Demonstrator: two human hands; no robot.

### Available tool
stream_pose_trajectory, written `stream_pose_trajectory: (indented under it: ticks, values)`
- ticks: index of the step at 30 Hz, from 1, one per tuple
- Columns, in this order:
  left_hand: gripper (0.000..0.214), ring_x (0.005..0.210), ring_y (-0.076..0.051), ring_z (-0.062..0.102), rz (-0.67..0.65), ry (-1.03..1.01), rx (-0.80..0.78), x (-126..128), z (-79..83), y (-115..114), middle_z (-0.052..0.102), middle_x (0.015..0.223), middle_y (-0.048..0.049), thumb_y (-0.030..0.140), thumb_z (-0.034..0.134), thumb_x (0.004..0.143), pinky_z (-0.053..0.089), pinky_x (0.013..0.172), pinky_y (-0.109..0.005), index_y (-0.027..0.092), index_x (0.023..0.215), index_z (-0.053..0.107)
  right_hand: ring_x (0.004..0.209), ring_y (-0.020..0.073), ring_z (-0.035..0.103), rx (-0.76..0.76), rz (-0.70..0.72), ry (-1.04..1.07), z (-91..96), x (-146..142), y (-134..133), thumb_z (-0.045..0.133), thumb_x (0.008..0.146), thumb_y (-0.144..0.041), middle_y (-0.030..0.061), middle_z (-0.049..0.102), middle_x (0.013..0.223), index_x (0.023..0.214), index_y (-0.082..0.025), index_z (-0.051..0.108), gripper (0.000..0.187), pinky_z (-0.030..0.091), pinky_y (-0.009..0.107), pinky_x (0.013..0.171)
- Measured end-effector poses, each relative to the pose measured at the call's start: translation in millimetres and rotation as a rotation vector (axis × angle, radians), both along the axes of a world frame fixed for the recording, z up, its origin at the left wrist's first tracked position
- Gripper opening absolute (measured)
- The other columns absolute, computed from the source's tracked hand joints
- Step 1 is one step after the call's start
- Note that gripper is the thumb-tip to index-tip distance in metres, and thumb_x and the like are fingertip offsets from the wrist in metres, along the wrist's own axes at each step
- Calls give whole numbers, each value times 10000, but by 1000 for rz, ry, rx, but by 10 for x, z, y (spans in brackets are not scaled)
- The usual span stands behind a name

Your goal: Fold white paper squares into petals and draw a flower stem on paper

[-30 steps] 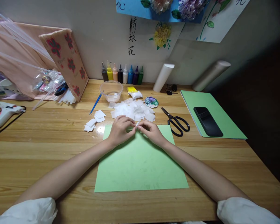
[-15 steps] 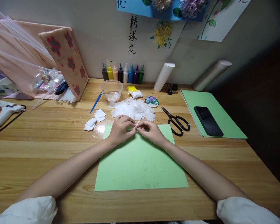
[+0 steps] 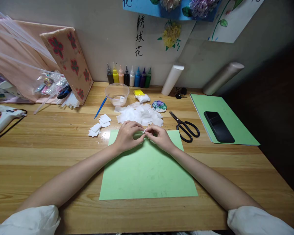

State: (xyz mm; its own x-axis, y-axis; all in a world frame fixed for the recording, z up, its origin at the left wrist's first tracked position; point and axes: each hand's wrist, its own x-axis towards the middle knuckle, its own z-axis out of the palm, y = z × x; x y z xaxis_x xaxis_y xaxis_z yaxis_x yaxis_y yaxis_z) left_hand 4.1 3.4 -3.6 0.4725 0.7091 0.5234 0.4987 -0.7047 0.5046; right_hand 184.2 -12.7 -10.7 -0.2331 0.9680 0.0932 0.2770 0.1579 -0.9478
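Over the far edge of a green paper sheet [image 3: 147, 173], my two hands meet around a small white paper piece [image 3: 144, 130]. My left hand [image 3: 129, 136] has its fingers closed at the left side of the piece. From the right, my right hand [image 3: 158, 137] pinches it between thumb and fingertips. Much of the piece is hidden by the fingers, so its exact shape does not show. Just beyond my hands lies a loose pile of thin white paper pieces [image 3: 138, 113]. Small stacks of white squares [image 3: 95, 128] lie to the left.
Black-handled scissors [image 3: 186, 127] lie right of my hands. Behind the pile stand a clear bowl [image 3: 117, 87] and several paint bottles [image 3: 126, 77]. A blue pen-like tool [image 3: 101, 107] lies left, a glue gun [image 3: 5, 118] farther left. At right, a phone [image 3: 219, 126] rests on green paper [image 3: 242, 133].
My fingers have shifted slightly on the white paper piece, and its thin, pointed upper end now shows between them. The things on the table stay where they were.
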Motion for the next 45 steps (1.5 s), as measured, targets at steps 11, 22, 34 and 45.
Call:
stream_pose_trajectory:
  ticks: [11,22,34,45]
  values:
    - [98,673,-125,557,139,-219,-304,-19,-1,70,597,770,-10,241,529,834,442,623,-260,178,767,562,613,114,492,-51,-53,110,-14,43,31,593,785,-310,-13,531,672,730,-180,518,161,399,253,584]
    - [136,631,-110,495,315,-422,-444,-64,-40,137,527,702,13,282,498,859,408,589,-237,185,764,504,535,72,436,-56,-298,348,-68,35,78,599,791,-357,-51,471,753,865,-241,341,292,334,212,490]
    - [95,788,-153,572,17,22,66,-6,10,-29,609,863,-48,201,485,871,436,665,-264,180,919,564,518,125,425,108,113,-183,80,-2,-118,419,914,-356,-18,509,585,739,-208,503,244,317,270,532]
    - [190,790,-166,585,-2,119,131,3,22,-74,621,908,-73,231,465,869,441,652,-274,185,992,602,486,112,418,1,138,-62,65,24,-84,344,936,-472,-27,456,492,552,-197,426,479,345,267,562]
